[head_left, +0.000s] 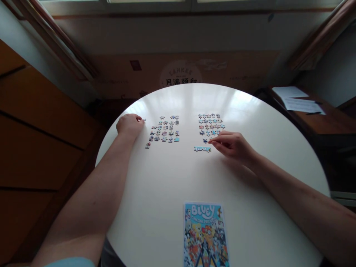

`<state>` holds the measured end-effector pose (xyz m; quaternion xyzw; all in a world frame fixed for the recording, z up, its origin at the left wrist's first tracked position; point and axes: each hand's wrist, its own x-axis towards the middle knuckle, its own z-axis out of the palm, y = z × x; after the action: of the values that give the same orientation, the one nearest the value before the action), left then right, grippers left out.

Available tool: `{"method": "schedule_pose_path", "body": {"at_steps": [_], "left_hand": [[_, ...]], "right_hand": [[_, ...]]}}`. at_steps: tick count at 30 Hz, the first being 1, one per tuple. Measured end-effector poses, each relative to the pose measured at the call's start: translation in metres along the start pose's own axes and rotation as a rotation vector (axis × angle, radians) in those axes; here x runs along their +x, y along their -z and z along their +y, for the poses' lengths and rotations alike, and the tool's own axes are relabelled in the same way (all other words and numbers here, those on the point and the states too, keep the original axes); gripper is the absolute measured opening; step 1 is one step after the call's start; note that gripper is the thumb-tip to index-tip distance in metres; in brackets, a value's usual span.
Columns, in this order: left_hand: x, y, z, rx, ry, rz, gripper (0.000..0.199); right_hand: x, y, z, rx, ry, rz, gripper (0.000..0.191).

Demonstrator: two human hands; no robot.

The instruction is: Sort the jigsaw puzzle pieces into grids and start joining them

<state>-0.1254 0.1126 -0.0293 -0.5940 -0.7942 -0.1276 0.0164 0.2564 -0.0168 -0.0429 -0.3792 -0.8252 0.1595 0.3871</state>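
My left hand point(130, 124) is at the left side of the white round table, its fingertips closed on a small jigsaw piece point(144, 119). Loose jigsaw pieces point(164, 133) lie in rough rows just to the right of it. My right hand point(232, 144) is pinched, with thumb and forefinger at the edge of a dark blue jigsaw piece point(205, 141). Below those fingertips lies a short joined strip of light blue pieces point(202, 149). A second block of loose pieces point(210, 121) spreads in rows beyond my right hand, which partly covers its near corner.
A Bluey picture sheet point(205, 235) lies on the near part of the white table point(155, 207). To the right, a brown desk point(333, 113) carries papers point(303, 105) and pens. An orange cabinet point(36, 137) stands at the left, and a wall with windows is behind.
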Motion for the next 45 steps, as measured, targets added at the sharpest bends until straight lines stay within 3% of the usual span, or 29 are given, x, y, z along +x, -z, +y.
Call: {"method": "schedule_pose_path", "body": {"at_steps": [11,14,17,19,21,24,26,32,45], "left_hand": [[0.0,0.009,-0.003,-0.135,0.077,-0.025,0.017],[-0.004,0.02,-0.004,-0.251,0.043,0.029,0.011],[-0.017,0.037,0.009,-0.478,-0.058,0.082,0.012],[-0.035,0.048,0.028,-0.68,-0.153,0.026,0.016],[-0.059,0.052,0.05,-0.793,-0.275,-0.171,0.015],[-0.093,0.047,0.078,-0.766,-0.469,-0.561,0.012],[-0.107,0.039,0.088,-0.681,-0.55,-0.63,0.011],[-0.116,0.028,0.094,-0.461,-0.62,-0.585,0.014],[-0.119,0.026,0.097,-0.412,-0.619,-0.601,0.015]], "right_hand": [[-0.001,-0.004,0.005,0.016,0.016,-0.045,0.021],[-0.001,-0.005,0.004,0.022,0.015,-0.036,0.021],[0.0,-0.007,0.003,0.023,0.044,-0.046,0.021],[0.0,-0.009,0.002,0.001,0.045,-0.046,0.021],[0.001,-0.012,0.001,-0.045,0.032,-0.023,0.021],[0.002,-0.017,-0.003,-0.134,0.033,0.014,0.02],[0.002,-0.019,-0.006,-0.196,0.057,0.001,0.02],[0.003,-0.022,-0.011,-0.308,0.111,-0.111,0.021],[0.003,-0.021,-0.013,-0.382,0.072,-0.177,0.023]]}}
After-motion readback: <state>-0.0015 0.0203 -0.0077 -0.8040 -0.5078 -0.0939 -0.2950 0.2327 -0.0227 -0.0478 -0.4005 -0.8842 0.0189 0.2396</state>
